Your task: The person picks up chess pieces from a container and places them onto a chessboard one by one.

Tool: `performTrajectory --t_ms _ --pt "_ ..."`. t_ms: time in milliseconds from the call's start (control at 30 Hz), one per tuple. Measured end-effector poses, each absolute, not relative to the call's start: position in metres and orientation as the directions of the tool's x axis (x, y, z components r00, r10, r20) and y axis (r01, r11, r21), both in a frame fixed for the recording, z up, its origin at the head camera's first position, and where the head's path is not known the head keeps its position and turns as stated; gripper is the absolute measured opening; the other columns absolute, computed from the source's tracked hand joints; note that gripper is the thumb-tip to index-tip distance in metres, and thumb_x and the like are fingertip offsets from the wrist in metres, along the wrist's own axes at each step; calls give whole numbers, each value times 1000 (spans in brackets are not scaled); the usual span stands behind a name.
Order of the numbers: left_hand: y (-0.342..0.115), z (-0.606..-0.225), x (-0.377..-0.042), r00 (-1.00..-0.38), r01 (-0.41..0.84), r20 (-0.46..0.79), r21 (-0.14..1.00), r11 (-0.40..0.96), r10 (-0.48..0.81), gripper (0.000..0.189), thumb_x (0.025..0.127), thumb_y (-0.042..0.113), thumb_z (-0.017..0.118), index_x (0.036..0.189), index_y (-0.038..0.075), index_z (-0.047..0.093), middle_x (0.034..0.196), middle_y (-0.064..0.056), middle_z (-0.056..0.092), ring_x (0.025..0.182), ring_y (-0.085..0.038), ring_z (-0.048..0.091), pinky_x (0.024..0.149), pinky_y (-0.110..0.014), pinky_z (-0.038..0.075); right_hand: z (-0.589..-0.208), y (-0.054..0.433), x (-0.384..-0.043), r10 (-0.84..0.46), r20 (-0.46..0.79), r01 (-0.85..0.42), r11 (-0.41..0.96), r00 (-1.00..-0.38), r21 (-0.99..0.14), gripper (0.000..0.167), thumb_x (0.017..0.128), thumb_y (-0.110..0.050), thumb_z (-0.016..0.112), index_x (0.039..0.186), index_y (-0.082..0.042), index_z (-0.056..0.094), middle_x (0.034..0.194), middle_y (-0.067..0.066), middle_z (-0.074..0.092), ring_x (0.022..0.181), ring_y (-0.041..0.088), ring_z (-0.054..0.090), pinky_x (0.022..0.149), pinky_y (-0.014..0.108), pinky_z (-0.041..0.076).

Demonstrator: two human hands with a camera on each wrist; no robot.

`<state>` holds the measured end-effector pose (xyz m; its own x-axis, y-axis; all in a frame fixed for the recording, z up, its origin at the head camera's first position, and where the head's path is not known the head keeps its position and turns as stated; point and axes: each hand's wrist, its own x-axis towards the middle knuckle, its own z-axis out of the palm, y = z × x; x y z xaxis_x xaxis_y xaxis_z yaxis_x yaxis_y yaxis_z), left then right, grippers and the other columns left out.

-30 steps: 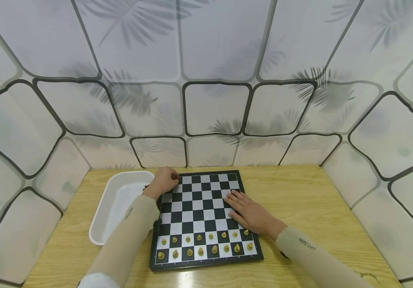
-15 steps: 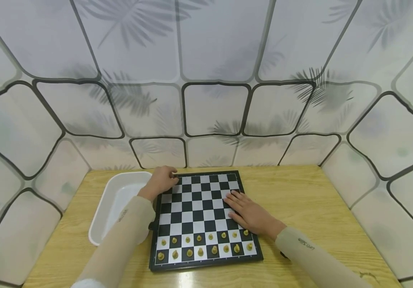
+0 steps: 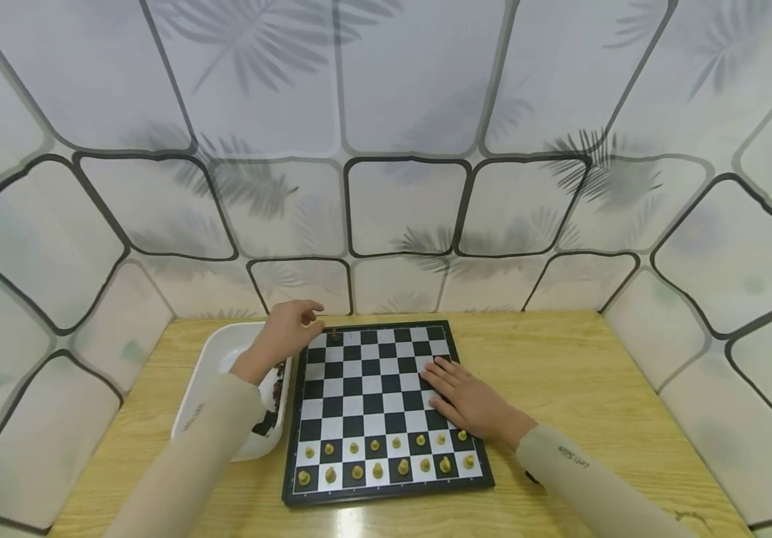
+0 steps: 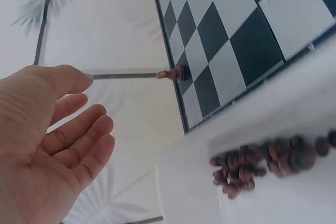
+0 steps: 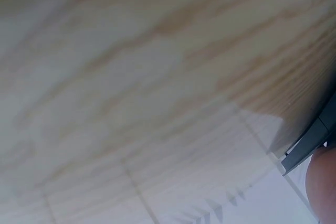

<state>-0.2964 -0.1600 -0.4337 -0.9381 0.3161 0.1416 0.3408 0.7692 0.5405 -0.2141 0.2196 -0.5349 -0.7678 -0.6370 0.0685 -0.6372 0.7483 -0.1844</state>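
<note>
Board: your chessboard lies on the wooden table, light and dark squares up. Sixteen yellow chess pieces stand in the two near rows, one to a square, which reads as a starting array for that side. One reddish-brown chess piece stands in the far row, second square from the left; its type is too small to make out. Judged from this layout, the brown side is being set up from the far-left end.

Tray: your white plastic tray sits just left of the board, probably so the left hand's reach stays short. Remaining brown pieces lie tumbled along its right side.

Left hand: raised, fingertips near the board's far-left corner and a little apart from the brown piece. Your fingers are loosely curled, thumb held away with a clear gap; nothing held, nothing touched.

Right hand: palm down across the board's right edge, fingers nearly straight, slightly spread, thumb apart. It pinches nothing. Likely there to steady the board; how firmly it presses, cannot tell. Whether it touches the rightmost yellow pawn, also cannot tell.
</note>
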Motion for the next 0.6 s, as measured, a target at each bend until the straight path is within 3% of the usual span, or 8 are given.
performTrajectory --t_ms 267,600 --pt "-185 -436 -286 -929 368 185 519 771 319 35 99 17 68 129 -1 71 113 -23 76 102 -38 73 88 -54 59 -538 221 -214 -634 53 -632 753 -772 -182 61 113 -43 42 164 -10 37 171 10 36 161 33 28 130 51 26" --pt "-213 -441 -280 -954 300 158 560 772 256 29 100 14 67 122 -6 71 106 -23 77 99 -39 73 84 -52 60 -539 221 -216 -639 75 -641 745 -765 -188 61 112 -43 44 163 -10 39 170 10 37 161 33 29 130 51 26"
